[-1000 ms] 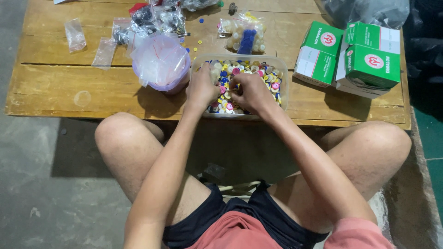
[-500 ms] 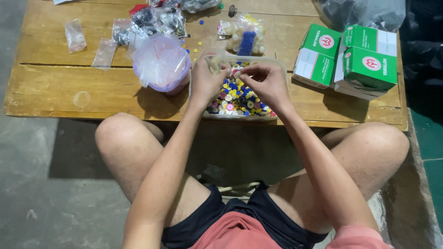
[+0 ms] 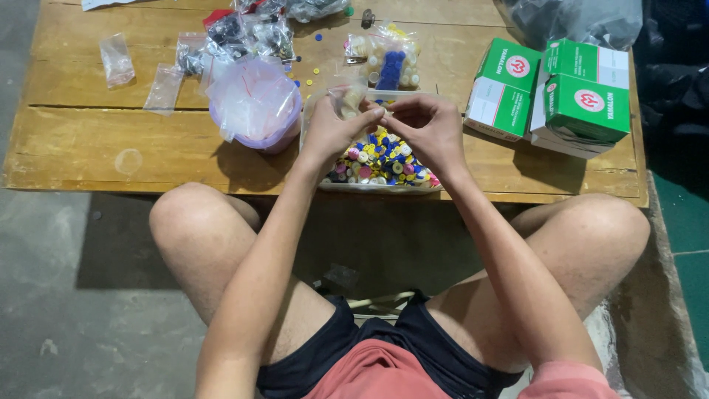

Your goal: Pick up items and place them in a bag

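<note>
My left hand (image 3: 331, 131) holds a small clear bag (image 3: 347, 100) with pale pieces inside, raised just above a clear tray (image 3: 369, 188). The tray is full of small round caps (image 3: 380, 159) in blue, yellow, pink and white. Fingertips of my right hand (image 3: 428, 127) are pinched against the left fingertips at the bag's edge. What sits between the right fingers is too small to see. Both hands hover over the tray's far half, near the table's front edge.
A purple bowl covered by a clear bag (image 3: 255, 103) stands left of the tray. Green-and-white boxes (image 3: 587, 96) are stacked at the right. Small plastic bags (image 3: 118, 59), a bag of blue pieces (image 3: 388, 63) and loose caps lie on the wooden table (image 3: 111, 148). My bare knees are below.
Both hands have lifted out of the caps in the tray and come together above its far side, now with the small clear bag between them.
</note>
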